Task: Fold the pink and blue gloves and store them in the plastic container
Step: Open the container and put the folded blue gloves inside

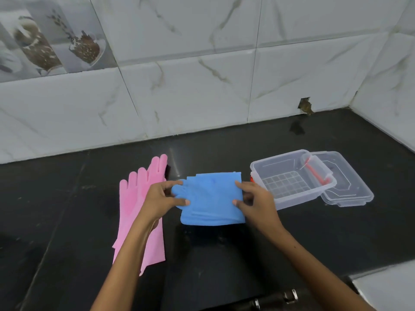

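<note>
Head view: a folded blue glove bundle (212, 198) is held over the black countertop (67, 198), between the pink gloves on the left and the plastic container on the right. The bundle is roughly square, so no clear long axis can be given; its rounded fingertips are seen poking out at the left edge, its fold lies along the near edge, and its straight cuff edge runs along the far side. It is pinched at the left edge by the left hand (160, 199), thumb on top and fingers curled underneath, and at the right edge by the right hand (256, 202) in the same manner. How many blue gloves are layered in it cannot be told. The pink gloves (140, 207) are laid flat, their long axis running from near to far, fingers pointed toward the tiled wall (190, 90) and cuffs toward the viewer (two are counted, one stacked partly over the other). One plastic container (292, 178) is seen, open, with a red-marked handle across it. One clear lid (350, 189) is lying under and behind its right side.
</note>
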The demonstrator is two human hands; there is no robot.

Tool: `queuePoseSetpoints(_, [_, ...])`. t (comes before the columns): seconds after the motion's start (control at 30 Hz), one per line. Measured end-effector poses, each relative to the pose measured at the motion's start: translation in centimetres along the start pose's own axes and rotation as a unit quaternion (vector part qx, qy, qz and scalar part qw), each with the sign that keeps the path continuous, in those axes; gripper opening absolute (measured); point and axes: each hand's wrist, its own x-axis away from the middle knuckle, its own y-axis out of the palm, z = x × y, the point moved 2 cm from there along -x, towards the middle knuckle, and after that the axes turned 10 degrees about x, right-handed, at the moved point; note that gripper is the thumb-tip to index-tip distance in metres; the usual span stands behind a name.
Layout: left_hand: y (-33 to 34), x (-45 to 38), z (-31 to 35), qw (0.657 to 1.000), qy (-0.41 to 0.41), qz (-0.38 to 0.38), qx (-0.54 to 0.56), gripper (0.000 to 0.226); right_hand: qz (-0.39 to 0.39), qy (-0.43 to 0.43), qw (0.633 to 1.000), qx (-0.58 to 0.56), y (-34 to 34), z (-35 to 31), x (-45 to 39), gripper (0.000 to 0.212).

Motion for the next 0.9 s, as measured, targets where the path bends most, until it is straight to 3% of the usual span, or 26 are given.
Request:
queuePoseSetpoints(0.23, [8.3,1.1,6.6,0.996,0.074,0.034,0.036,0.048,-0.052,0.027,0.996,-0.061,-10.2,2.9,-4.0,0.05])
queuePoseSetpoints(0.43, [17.7,0.9,9.7,0.995,0.089,0.046,0.028,0.041,-0.084,0.041,0.993,-0.074,-17.7,8.2,-7.0,0.05])
queuePoseSetpoints(0.63, [23.1,0.2,8.7,0.996,0.038,0.077,0.03,0.035,-0.131,0.043,0.99,-0.041,-19.6,12.4,-9.5,0.05])
queuePoseSetpoints(0.9, [24.8,-0.2,6.5,0.994,-0.013,0.107,0.013,0.042,-0.154,0.017,0.988,0.024,-18.4,15.1,-11.0,0.049])
